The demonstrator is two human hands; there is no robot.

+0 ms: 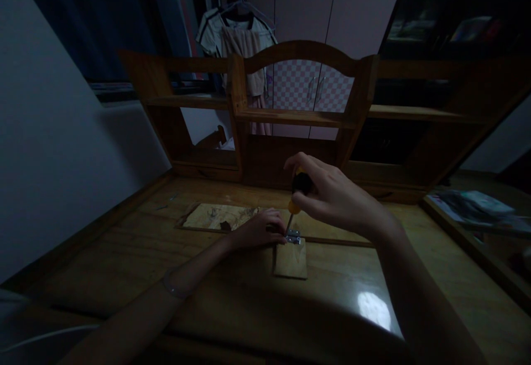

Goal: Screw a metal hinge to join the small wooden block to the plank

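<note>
My right hand (332, 193) grips the yellow and black handle of a screwdriver (294, 204). Its thin metal shaft slants down to a small silver hinge (293, 236). The hinge spans a small square wooden piece (291, 260) and the long wooden board (332, 227) behind it. Curled fingers of my left hand (263, 228) close at the hinge's left edge, next to the screwdriver tip. Whatever lies between those fingertips is hidden.
The pale wooden desk (174, 265) carries a few small metal bits (161, 207) at the left. A wooden shelf unit (296, 115) rises along the back. Papers or books (481, 204) lie beyond the right edge. Clothes (240, 36) hang behind, before a wardrobe (307, 5).
</note>
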